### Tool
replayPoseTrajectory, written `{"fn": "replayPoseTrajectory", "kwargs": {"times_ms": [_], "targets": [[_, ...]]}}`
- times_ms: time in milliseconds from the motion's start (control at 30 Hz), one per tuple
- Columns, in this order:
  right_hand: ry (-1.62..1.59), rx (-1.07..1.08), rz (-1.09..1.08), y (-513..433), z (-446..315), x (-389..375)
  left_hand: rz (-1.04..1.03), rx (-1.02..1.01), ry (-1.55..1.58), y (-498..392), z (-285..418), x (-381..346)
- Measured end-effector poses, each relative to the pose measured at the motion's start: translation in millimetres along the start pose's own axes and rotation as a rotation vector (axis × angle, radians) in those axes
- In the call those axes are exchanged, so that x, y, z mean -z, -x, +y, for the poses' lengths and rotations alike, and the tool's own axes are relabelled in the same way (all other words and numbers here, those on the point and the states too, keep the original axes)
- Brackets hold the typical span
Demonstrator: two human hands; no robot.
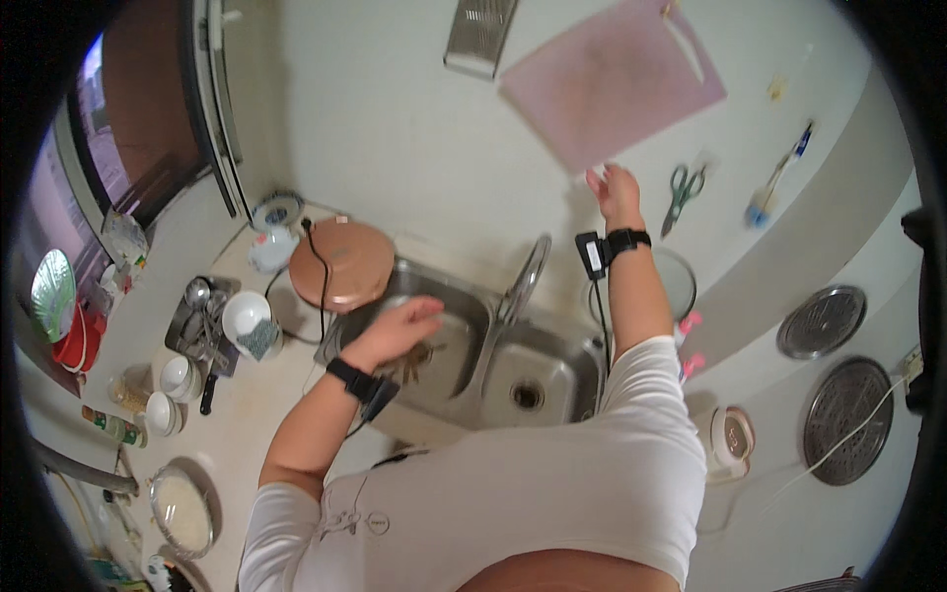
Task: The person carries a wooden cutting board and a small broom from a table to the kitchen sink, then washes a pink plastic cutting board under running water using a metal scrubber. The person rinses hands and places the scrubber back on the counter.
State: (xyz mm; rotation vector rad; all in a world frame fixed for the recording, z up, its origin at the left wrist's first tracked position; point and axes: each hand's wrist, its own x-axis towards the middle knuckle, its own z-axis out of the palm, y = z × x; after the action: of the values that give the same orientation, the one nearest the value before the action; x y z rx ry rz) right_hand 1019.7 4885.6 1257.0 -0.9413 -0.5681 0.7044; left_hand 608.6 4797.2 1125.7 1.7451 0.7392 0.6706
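My left hand is held over the left basin of a stainless steel double sink, holding nothing, its fingers stretched out. Under it, a brownish thing in the basin is partly covered and hard to make out. My right hand is raised at the wall, fingers apart, close to the bottom corner of a pink cutting board that hangs there. Whether the fingertips touch the board I cannot tell. A chrome faucet rises between the basins. Green-handled scissors hang right of my right hand.
A metal grater and a brush hang on the wall. A round copper-coloured appliance with a black cord stands at the sink's left. Bowls, a cutlery tray, a black-handled knife and a covered dish occupy the left counter.
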Motion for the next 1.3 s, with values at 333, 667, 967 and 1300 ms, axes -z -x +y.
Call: {"fn": "replayPoseTrajectory", "kwargs": {"times_ms": [333, 667, 967, 1300], "targets": [[0.44, -0.115, 0.0, 110.3, 102.7, 61.0, -0.036, 0.156, -0.066, -61.8, -56.2, -67.1], [1.315, 0.199, -0.34, 164.6, 219.1, 139.1, -0.039, 0.227, 0.023, -99.0, -100.9, -121.6], [1.264, 0.171, -0.426, 195.3, 248.3, 149.0, -0.024, 0.35, 0.094, -92.3, -116.2, -131.5], [0.979, 0.064, -0.387, 240.2, 279.1, 127.2, 0.052, 0.22, -0.288, -100.9, -145.1, -146.4]]}}
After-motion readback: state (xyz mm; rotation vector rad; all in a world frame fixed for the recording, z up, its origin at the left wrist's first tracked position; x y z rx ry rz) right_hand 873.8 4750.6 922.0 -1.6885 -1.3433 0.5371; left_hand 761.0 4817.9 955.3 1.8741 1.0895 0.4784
